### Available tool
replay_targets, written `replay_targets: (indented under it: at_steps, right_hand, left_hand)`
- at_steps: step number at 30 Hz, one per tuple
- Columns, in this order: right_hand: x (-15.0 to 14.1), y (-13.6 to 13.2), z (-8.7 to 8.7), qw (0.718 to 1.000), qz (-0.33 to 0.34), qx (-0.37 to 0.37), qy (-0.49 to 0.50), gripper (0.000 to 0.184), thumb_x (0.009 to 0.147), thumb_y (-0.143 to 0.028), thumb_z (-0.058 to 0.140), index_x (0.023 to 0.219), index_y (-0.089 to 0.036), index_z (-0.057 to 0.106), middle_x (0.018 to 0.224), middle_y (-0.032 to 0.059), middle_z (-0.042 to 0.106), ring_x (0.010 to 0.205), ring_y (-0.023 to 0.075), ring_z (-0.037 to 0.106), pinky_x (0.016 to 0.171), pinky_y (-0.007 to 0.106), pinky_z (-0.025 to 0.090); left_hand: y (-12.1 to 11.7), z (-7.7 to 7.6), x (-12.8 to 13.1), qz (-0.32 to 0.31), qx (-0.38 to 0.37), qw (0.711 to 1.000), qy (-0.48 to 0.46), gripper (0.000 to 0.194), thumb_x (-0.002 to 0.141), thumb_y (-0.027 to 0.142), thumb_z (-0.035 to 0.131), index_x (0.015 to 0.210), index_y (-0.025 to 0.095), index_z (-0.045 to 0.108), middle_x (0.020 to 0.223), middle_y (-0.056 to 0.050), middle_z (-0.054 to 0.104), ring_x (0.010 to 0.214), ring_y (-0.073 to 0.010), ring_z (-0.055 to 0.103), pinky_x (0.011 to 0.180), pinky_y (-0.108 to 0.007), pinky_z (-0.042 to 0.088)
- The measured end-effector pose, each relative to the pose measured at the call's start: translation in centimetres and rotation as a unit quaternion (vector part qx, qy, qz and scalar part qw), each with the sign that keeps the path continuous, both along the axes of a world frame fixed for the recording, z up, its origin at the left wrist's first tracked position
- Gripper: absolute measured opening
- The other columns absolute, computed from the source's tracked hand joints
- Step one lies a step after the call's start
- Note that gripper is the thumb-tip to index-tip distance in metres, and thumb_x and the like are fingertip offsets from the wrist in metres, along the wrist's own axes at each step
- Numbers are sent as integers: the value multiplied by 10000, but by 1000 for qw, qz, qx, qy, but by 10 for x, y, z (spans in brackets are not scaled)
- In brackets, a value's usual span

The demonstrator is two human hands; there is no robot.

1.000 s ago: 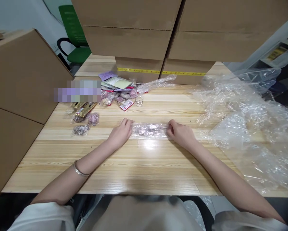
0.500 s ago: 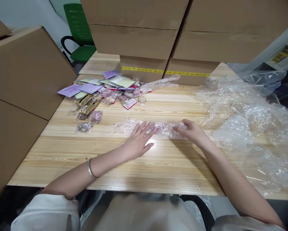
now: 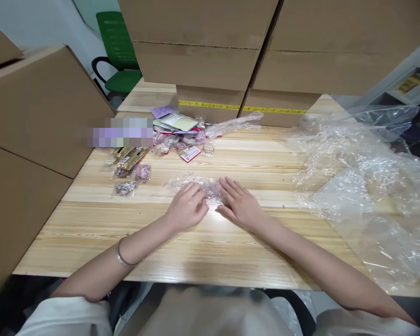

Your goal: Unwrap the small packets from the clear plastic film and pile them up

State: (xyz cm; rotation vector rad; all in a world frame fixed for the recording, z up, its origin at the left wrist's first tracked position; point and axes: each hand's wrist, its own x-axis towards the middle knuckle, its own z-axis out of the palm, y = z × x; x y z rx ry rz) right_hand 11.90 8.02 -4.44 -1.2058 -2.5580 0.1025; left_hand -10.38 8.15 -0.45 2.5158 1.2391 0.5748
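Note:
A crumpled strip of clear plastic wrap (image 3: pixel 181 181) lies across the middle of the wooden table (image 3: pixel 160 252), with something faintly pinkish under or inside it. My left hand (image 3: pixel 188 205) has its fingers curled in and pinches the wrap's near edge. Beside it, my right hand (image 3: pixel 240 204) presses on the wrap's right end with fingers stretched out. The part of the wrap under both hands is hidden. To the left rest small clear packets, one greyish (image 3: pixel 124 188) and one pink (image 3: pixel 143 173).
Gold packets (image 3: pixel 132 158), purple and green envelopes (image 3: pixel 180 121) and more small bags form a pile at the back left. Loose clear plastic sheeting (image 3: pixel 367 186) covers the right side. Cardboard boxes (image 3: pixel 199 65) stand along the back, and another box (image 3: pixel 38 107) is at left.
My right hand has moved left along the wrap and flattened onto it. My left hand has shifted slightly left and gone from spread to curled. The wrap's right end now reaches less far right.

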Motion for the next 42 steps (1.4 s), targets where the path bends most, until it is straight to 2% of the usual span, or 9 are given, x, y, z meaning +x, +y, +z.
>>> replay_targets:
  at_steps: [7,10,16,20,26,33,36,39,42]
  right_hand:
    - [-1,7,0,997,-35,51,-45,629,951,-418,514,1402,18,472,1469,238,451,1390,339,405,1135,464,378]
    - [-2,13,-1,995,-24,72,-66,480,964,-253,475,1363,11,512,1424,231,509,1328,326,488,1096,455,417]
    - [7,20,-2,998,14,46,-30,222,927,-174,526,1056,-101,691,1060,169,728,1050,282,666,994,429,477]
    - [21,27,-5,983,-28,-19,181,210,905,-335,621,1052,-189,654,1061,112,720,970,231,686,877,372,536]
    - [27,30,2,965,12,-83,248,844,741,-450,777,1449,-188,399,1486,191,443,1377,312,424,1087,490,387]
    - [27,13,20,937,-26,-228,263,463,922,-399,563,1351,-230,531,1259,98,670,1097,266,661,943,418,498]
    - [62,12,33,867,-196,-235,394,388,836,-456,659,1127,-206,599,1009,70,735,880,250,704,791,391,558]
    - [125,26,51,698,-395,-216,556,260,783,-392,683,941,-204,596,812,41,714,712,219,699,644,340,580]
    - [193,54,71,661,-471,-164,561,131,874,-303,520,872,-185,578,751,45,674,678,186,684,615,309,573]
  left_hand:
    - [1,22,-10,194,-65,957,207,392,972,324,337,884,159,681,820,-125,719,762,-306,698,690,-434,532]
    - [11,12,-10,138,-32,983,115,384,986,348,351,1105,122,638,1146,-171,670,1081,-305,640,897,-434,514]
    - [24,-17,7,-172,20,985,20,768,878,301,585,1542,168,221,1604,-161,244,1487,-294,213,1205,-479,223]
    - [35,-23,20,-150,8,989,-9,577,914,265,577,1452,170,392,1431,-148,510,1334,-270,455,1155,-472,318]
    - [55,-26,30,-154,-56,980,-109,227,884,128,542,1091,186,615,1104,-91,662,1083,-236,591,964,-390,470]
    - [52,-32,38,-55,-165,944,-281,331,818,277,689,1089,206,512,1060,-56,609,1003,-204,604,878,-334,480]
    - [53,-33,34,-6,-107,943,-316,453,848,353,663,1241,231,475,1243,-92,528,1185,-229,514,987,-379,431]
    - [59,-35,28,14,-85,942,-325,360,906,367,575,1242,263,497,1264,-81,499,1227,-228,467,1012,-403,409]
    - [62,-37,26,29,-97,936,-336,310,920,371,544,1214,275,517,1254,-74,493,1222,-229,455,1011,-417,404]
